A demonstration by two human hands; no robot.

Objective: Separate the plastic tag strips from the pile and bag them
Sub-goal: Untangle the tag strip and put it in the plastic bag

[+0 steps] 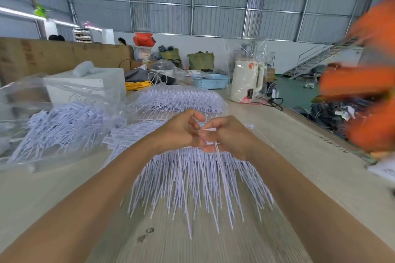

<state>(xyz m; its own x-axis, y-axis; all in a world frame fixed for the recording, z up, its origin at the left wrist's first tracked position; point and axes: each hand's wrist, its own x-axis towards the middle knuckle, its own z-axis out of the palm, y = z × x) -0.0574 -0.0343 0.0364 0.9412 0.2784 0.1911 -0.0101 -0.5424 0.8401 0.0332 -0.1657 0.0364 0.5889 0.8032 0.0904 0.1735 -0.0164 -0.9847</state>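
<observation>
A fan-shaped pile of thin white plastic tag strips [196,179] lies on the wooden table [299,209] in front of me, tails pointing toward me. At the pile's far end my left hand [179,132] and my right hand [228,134] meet, fingers curled, pinching the heads of a few strips between them. A clear plastic bag [53,121] holding more strips lies at the left. Another heap of strips [181,98] under clear plastic sits just beyond my hands.
A white kettle in a clear bag [248,79] stands at the back right, a blue basket [210,81] beside it. A white box [85,83] and a yellow cable [137,85] are at the back left. A blurred person in orange [367,92] is at the right edge.
</observation>
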